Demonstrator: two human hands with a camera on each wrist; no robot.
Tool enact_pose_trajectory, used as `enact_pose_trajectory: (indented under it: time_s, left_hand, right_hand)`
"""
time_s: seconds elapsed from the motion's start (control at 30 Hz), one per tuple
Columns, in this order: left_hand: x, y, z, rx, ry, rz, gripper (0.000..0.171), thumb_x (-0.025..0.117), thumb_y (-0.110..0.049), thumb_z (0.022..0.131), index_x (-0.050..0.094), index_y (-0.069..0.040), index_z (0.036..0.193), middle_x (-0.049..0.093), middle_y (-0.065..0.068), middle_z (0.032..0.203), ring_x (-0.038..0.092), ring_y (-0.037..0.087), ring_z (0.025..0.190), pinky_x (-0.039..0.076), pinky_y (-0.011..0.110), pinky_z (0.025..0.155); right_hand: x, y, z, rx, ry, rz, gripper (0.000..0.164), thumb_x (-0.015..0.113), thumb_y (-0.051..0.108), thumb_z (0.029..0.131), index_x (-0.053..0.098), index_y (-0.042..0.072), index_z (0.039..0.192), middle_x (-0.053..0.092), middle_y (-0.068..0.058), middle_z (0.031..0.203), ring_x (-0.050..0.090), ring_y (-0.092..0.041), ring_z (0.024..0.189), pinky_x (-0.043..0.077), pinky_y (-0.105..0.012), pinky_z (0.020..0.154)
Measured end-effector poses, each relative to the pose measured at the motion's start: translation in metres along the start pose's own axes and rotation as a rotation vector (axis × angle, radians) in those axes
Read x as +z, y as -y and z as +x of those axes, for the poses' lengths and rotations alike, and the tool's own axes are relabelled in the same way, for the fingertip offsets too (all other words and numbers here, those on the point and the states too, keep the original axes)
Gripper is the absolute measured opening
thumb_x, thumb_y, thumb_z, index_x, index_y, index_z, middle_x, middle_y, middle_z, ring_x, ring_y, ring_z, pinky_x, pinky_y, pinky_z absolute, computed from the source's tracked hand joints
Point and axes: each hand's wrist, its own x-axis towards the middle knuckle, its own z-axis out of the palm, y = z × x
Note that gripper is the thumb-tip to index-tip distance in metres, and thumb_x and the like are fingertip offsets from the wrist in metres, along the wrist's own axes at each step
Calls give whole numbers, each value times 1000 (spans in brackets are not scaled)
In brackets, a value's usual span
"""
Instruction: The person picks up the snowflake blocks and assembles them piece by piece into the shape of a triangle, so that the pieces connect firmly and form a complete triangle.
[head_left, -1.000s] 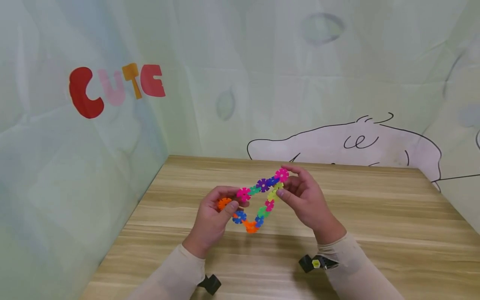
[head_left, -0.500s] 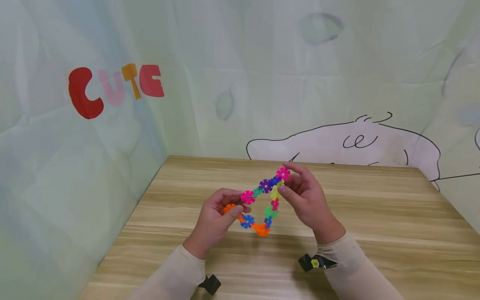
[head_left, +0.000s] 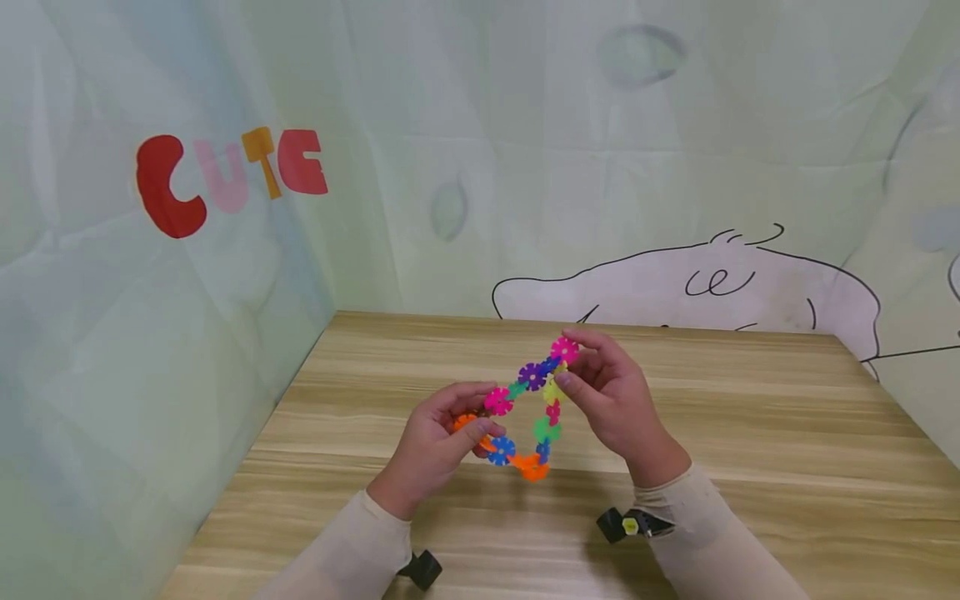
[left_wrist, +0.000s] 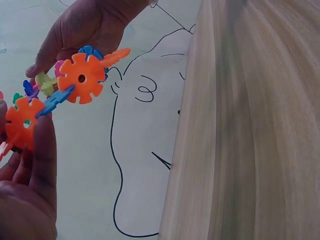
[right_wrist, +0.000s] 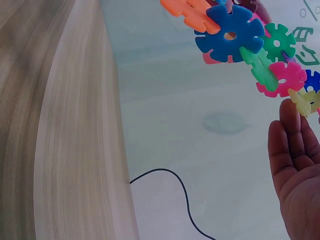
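Notched plastic flower discs, linked edge to edge, make a colourful loop of interlocking discs [head_left: 533,377] held up over the table between both hands. My left hand [head_left: 427,446] pinches the loop's left end, thumb on an orange disc [left_wrist: 22,122] and fingers behind it, beside a pink disc [head_left: 498,402]. My right hand [head_left: 618,404] pinches the upper right corner at a yellow disc [head_left: 552,388], near another pink disc [head_left: 565,351]. Lower down hang a blue disc [head_left: 501,451], orange discs [head_left: 532,468] and a green disc [head_left: 547,430]. In the right wrist view a large blue disc [right_wrist: 220,37] shows close up.
The wood-grain table [head_left: 360,350] spreads beneath both hands. Behind it rises a pale printed backdrop [head_left: 480,167] with a line-drawn animal [head_left: 637,283]; coloured letters [head_left: 171,185] mark the left wall. Black wrist straps [head_left: 633,525] sit over the sleeves.
My left hand has shifted slightly right and down with its end of the loop. The lower discs have swung right and a little down. My right hand has stayed nearly still.
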Motion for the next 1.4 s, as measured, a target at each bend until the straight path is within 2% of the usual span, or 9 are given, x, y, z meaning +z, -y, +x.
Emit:
enact_pose_trajectory:
  time_s: [0.1, 0.37, 0.6, 0.77, 0.9, 1.0, 1.17, 1.3, 1.4]
  left_hand:
    - [0, 1, 0, 11, 5, -13, 40, 67, -3, 102, 58, 1, 141, 67, 29, 122, 76, 12, 94, 64, 29, 72]
    - [1, 6, 1, 38, 13, -30, 41, 68, 0, 100, 56, 6, 139, 67, 32, 118, 76, 12, 94, 64, 30, 70]
    - [-1, 6, 2, 43, 47, -37, 48, 70, -3, 100, 57, 0, 145, 66, 29, 118, 76, 12, 95, 64, 31, 69]
    - [-1, 5, 2, 32, 70, -32, 46, 70, -5, 100, 58, 1, 145, 68, 25, 118, 76, 12, 95, 64, 32, 70]
    - [0, 3, 2, 12, 63, -31, 46, 70, -6, 101, 57, 1, 145, 67, 29, 121, 76, 12, 96, 64, 32, 71]
    - [0, 2, 2, 4, 58, -33, 46, 69, -5, 101, 56, 2, 145, 66, 31, 122, 76, 12, 96, 64, 31, 71]
    - [0, 2, 1, 6, 60, -40, 46, 70, -8, 101, 57, 1, 144, 65, 32, 122, 76, 12, 96, 64, 30, 71]
    - [0, 3, 2, 29, 77, -49, 46, 70, -8, 101, 57, 3, 143, 64, 35, 121, 76, 12, 96, 64, 30, 71]
    - [0, 4, 2, 42, 89, -55, 45, 70, -8, 101, 56, 4, 143, 63, 37, 120, 76, 11, 96, 64, 30, 70]
  right_hand:
    - [0, 0, 0, 0, 3, 11, 50, 69, -4, 98, 56, 5, 146, 69, -8, 102, 66, -16, 83, 59, -23, 73]
    - [1, -1, 1, -8, -5, 22, 49, 69, -6, 97, 57, 2, 144, 71, -2, 103, 67, -14, 84, 59, -23, 74]
    - [1, -1, 1, 5, 6, 25, 49, 69, -4, 99, 56, 4, 146, 71, -2, 105, 68, -14, 87, 59, -23, 75]
    - [0, 2, 1, 21, 23, 6, 53, 68, -3, 100, 54, 5, 150, 69, -7, 103, 65, -15, 84, 58, -22, 73]
    - [-2, 4, 1, 46, 44, -41, 58, 67, -1, 101, 52, 12, 155, 67, -10, 100, 62, -16, 80, 57, -22, 70]
    - [-4, 6, 1, 63, 61, -54, 61, 68, -1, 100, 51, 14, 157, 67, -12, 103, 64, -17, 83, 58, -23, 73]
    - [-6, 8, 2, 64, 86, -14, 69, 72, -6, 95, 49, 11, 157, 67, -19, 107, 67, -17, 90, 61, -25, 78]
    - [-6, 8, 2, 52, 72, 0, 66, 73, -8, 93, 52, 8, 154, 66, -29, 108, 68, -16, 89, 62, -25, 77]
    - [-5, 7, 1, 52, 52, 3, 63, 73, -8, 93, 54, 8, 151, 67, -27, 107, 68, -16, 88, 62, -25, 76]
